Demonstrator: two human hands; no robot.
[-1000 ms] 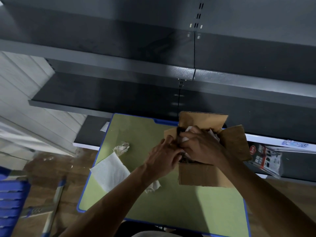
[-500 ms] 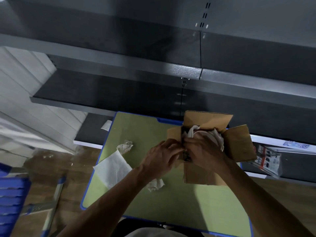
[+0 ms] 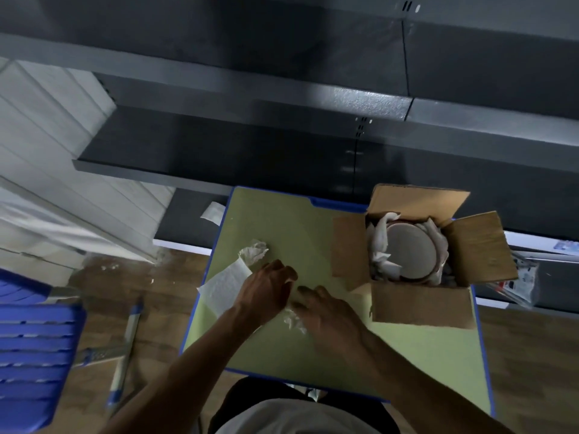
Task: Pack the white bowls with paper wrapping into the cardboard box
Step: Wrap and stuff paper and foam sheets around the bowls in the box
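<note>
The open cardboard box [image 3: 423, 311] stands at the table's right side, its flaps spread. Inside it a white bowl [image 3: 410, 255] lies with its round face up, and white paper wrapping [image 3: 380, 242] is tucked around it. Both hands are outside the box, over the middle of the green table [image 3: 282, 220]. My left hand [image 3: 269, 288] hovers with its fingers loosely bent and nothing in them. My right hand [image 3: 326, 311] rests with spread fingers on a small crumpled paper [image 3: 293, 321]. Left of my left hand lie a flat paper sheet [image 3: 224, 288] and another crumpled paper [image 3: 253, 253].
Dark metal shelves [image 3: 282, 95] run close behind the table. A blue plastic crate [image 3: 34, 349] and a blue-and-white pole [image 3: 125, 349] are on the wooden floor at the left. A printed plastic packet [image 3: 523, 280] lies right of the box.
Both hands have come out of the box and moved left and toward me to the table's middle. The bowl and its wrapping now show uncovered inside the box.
</note>
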